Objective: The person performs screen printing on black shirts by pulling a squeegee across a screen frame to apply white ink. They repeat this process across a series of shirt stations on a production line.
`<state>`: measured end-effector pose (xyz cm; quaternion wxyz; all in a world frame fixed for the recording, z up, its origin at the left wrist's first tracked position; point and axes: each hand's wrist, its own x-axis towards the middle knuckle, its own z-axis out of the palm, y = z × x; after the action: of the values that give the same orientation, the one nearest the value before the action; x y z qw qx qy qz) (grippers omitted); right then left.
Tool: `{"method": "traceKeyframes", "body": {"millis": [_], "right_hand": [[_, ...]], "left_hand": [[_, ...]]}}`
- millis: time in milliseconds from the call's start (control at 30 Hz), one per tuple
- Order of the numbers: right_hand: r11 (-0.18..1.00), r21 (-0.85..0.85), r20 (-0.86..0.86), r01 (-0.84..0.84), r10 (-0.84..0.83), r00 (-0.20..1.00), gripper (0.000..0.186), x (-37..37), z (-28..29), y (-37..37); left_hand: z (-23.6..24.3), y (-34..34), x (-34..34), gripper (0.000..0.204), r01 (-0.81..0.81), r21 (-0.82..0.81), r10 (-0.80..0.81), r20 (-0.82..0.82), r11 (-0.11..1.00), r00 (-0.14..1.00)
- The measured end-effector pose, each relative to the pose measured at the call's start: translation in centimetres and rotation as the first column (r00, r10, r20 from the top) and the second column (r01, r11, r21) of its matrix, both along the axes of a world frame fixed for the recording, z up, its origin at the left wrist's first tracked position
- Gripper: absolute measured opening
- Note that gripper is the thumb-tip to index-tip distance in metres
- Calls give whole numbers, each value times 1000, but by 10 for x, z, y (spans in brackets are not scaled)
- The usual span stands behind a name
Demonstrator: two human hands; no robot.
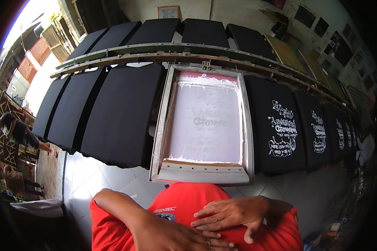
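Observation:
My left hand point(180, 235) lies flat against the front of my red shirt point(188, 194), its fingers stretched out. Beside it my right hand point(234, 215) also rests on the shirt with fingers spread, and both hands hold nothing. Just beyond my body, a metal-framed printing screen point(248, 125) lies over the near row of boards. White ink edges its pale mesh point(207, 144), through which faint lettering shows. At the screen's near end rests a wide squeegee point(203, 172), apart from both hands.
Plain black shirts point(121, 113) cover the boards on the left; black shirts with white prints point(282, 129) lie on the right. A long metal rail point(188, 49) runs behind the screen, with more black-covered boards point(155, 32) beyond. Two people point(16, 131) are at the far left.

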<state>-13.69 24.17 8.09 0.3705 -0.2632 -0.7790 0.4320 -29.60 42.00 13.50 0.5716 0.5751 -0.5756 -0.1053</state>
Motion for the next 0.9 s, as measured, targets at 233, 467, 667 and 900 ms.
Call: {"method": "traceKeyframes", "body": {"millis": [233,467,667,900], "right_hand": [[1000,-12,-53,28,-29,998,110,-2,-8,-8],[998,-23,-78,58,-60,995,94,-1,-21,-11],[986,108,74,125,-134,988,102,-2,-12,-20],[978,-19,66,207,-205,976,111,-15,-13,-39]], "left_hand": [[-8,-5,6,142,-5,-17,7,100,1000,995],[0,-3,11,143,46,112,-48,13,993,999],[5,-7,15,135,153,235,-146,-46,960,988],[-5,-13,12,130,239,165,-206,-195,957,959]]}}
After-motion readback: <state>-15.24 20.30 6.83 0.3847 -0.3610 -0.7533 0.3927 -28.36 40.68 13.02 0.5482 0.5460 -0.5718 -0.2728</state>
